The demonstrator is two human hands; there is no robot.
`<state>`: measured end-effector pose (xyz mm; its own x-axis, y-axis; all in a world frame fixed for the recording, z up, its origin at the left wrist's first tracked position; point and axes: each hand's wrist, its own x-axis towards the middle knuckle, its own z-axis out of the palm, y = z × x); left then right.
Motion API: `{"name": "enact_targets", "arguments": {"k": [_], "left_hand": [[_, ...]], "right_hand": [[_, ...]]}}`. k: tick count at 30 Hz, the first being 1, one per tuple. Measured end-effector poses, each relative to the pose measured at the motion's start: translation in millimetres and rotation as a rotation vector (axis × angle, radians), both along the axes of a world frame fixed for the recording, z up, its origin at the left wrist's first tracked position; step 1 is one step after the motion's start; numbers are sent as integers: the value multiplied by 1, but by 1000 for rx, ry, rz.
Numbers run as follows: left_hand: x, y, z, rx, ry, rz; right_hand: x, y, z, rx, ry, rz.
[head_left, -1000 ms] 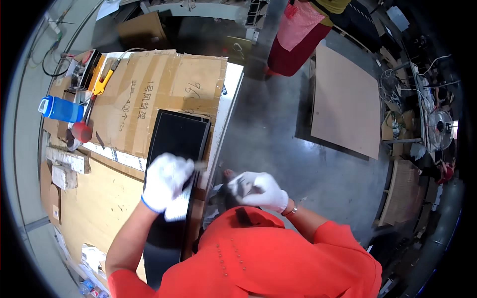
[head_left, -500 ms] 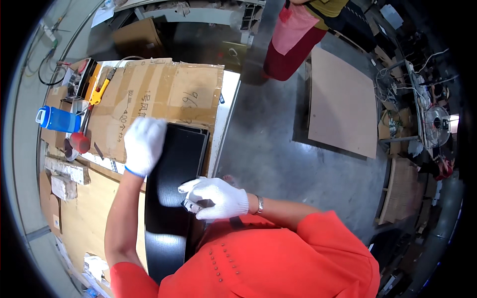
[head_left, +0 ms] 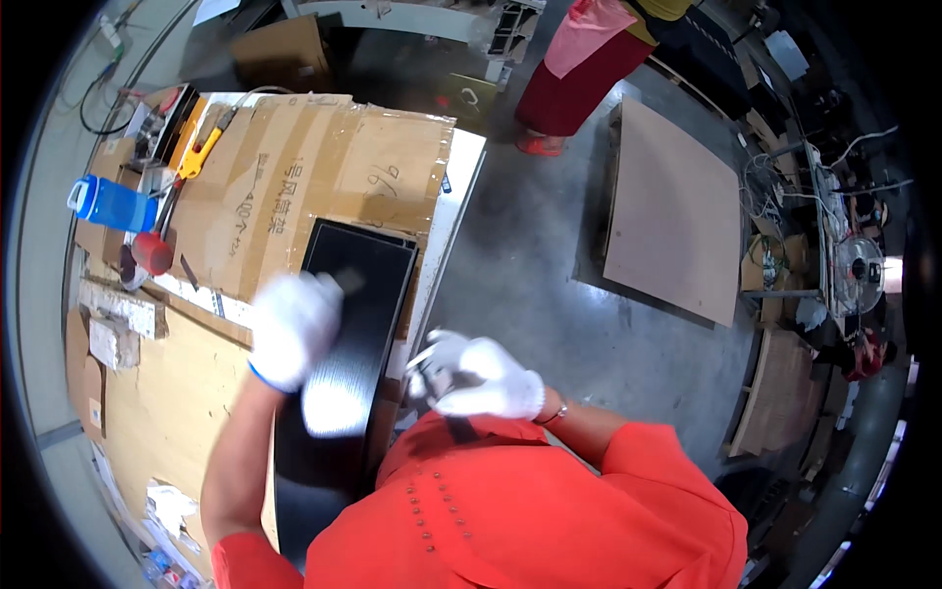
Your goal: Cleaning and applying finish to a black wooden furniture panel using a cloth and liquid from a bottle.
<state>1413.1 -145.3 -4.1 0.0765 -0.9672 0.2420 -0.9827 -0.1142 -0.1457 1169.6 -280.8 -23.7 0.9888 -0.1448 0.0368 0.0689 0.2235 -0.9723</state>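
A long glossy black board (head_left: 358, 334) lies lengthwise in front of me, its far end on a flattened cardboard sheet. Over the board's left side is my left hand (head_left: 292, 329) in a white knit glove, blurred by motion, with its fingers curled. A small greyish bit, smeared, shows by its fingertips. My right hand (head_left: 486, 378), gloved too, is bent just right of the board, apart from it. Between its thumb and fingers sits a small white-and-dark object (head_left: 432, 383), whose kind I cannot make out.
On the cardboard (head_left: 245, 216) lies a yellow-handled tool (head_left: 201, 152). A red mallet head (head_left: 151, 253) and a blue bottle (head_left: 116, 204) are at the left. Across the floor stands a large brown panel (head_left: 672, 216). Another person (head_left: 589, 74) stands at the far side.
My left hand has drawn nearer along the board, uncovering its far end. The right hand has shifted right, off the board, still with the small object. The whole view has tilted slightly.
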Motion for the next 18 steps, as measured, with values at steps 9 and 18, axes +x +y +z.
{"name": "enact_targets", "arguments": {"k": [9, 18], "left_hand": [[-35, -25, 3, -30, 119, 75], [-45, -30, -6, -240, 196, 112]], "right_hand": [[-28, -41, -5, 218, 63, -382], [15, -41, 18, 167, -52, -550]]}}
